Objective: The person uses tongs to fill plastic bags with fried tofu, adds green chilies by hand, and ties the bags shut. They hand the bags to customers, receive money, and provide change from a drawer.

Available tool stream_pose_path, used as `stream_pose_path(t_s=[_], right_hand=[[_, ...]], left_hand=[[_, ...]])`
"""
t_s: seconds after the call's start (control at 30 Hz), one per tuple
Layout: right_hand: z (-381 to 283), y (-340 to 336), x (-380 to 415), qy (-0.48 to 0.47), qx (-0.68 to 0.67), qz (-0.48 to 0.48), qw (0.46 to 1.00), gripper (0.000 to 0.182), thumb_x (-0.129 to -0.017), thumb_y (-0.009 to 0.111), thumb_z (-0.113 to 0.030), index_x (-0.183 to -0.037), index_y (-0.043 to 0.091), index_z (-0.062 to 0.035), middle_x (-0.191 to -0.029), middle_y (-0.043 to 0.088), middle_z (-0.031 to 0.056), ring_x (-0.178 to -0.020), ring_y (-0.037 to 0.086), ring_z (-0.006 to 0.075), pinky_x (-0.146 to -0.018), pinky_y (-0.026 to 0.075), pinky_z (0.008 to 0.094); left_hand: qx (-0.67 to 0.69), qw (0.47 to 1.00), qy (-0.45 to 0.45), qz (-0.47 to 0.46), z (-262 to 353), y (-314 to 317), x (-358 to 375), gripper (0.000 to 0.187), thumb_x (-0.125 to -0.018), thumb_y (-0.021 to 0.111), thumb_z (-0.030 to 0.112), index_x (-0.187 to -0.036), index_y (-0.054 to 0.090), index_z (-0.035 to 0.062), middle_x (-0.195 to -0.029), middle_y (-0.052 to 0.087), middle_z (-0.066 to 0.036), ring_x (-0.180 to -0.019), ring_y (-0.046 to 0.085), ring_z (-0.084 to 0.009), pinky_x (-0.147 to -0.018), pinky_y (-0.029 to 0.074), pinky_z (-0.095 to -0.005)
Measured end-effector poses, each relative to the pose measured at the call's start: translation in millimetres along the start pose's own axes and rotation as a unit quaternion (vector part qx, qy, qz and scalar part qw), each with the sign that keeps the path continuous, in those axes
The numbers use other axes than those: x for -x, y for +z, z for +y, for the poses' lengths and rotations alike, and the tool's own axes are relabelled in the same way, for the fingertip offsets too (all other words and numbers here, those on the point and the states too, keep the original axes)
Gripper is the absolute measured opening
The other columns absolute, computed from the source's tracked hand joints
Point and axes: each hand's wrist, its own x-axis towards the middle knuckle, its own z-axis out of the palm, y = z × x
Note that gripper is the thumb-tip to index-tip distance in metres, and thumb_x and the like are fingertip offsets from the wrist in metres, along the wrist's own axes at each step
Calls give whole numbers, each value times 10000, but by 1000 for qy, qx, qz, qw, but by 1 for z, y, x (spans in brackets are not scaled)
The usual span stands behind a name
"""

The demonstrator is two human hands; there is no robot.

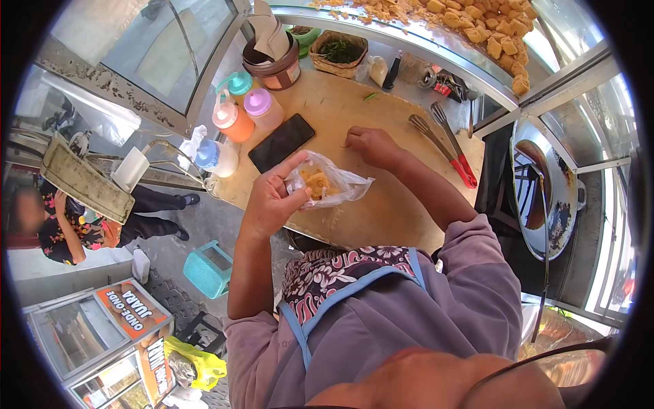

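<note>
My left hand (267, 198) is closed on a clear plastic bag (344, 189) with golden fried pieces (317, 183) inside. The bag's mouth lies open toward the right. Over the wooden tabletop (320, 105), my right hand (373, 146) has its fingers curled and pinched together; whatever may be between the fingertips is too small to tell. A black phone (281, 143) lies flat just beyond the bag. To the right of my right hand are metal tongs (446, 143) with red handles.
Squeeze bottles (233, 121) and a brown bucket (272, 65) line the left side. A basket of green chillies (338, 53) stands at the back. Fried tofu (477, 24) fills the glass case above. A large wok (545, 191) is at right; a person (75, 225) is at far left.
</note>
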Motion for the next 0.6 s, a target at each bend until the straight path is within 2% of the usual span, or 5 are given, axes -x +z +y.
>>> stream_pose_path(t_s=[0.1,0.2,0.3,0.47,0.6], right_hand=[[25,-25,-29,70,109,76,989,153,-769,517,-9,-881,619,-35,-1008,603,139,-921,630,326,-748,519,401],[70,-33,-53,174,198,30,964,152,-779,516,-19,-883,625,-26,-965,600,165,-905,625,352,-736,511,423],[79,-36,-58,127,194,46,972,126,-784,530,-30,-877,615,-18,-899,606,145,-854,628,325,-707,505,424],[5,-85,-54,-33,-116,156,980,79,-836,581,-96,-846,596,-19,-863,606,125,-857,618,330,-698,489,405],[-31,-111,-56,-83,-68,188,976,81,-824,591,-80,-890,612,-38,-847,600,121,-817,609,347,-697,484,414]], left_hand=[[-3,1000,2,3,-3,-4,-1,569,-797,608,-24,-1341,441,-54,-913,620,-38,-694,570,-55,-617,476,-204],[-6,1000,-4,-10,-6,-3,-11,571,-798,614,-20,-1341,440,-52,-913,620,-36,-694,571,-51,-612,478,-202],[-27,999,1,-18,-7,-2,-32,571,-798,619,-13,-1340,442,-50,-918,618,-32,-692,573,-50,-611,482,-195],[1,1000,-3,-28,-3,-3,-68,580,-802,621,-4,-1347,429,-51,-924,619,-35,-708,591,-58,-619,486,-187],[-22,998,-22,-58,-5,-6,-83,628,-795,618,35,-1371,389,-60,-832,613,-16,-667,576,-46,-608,497,-194]])
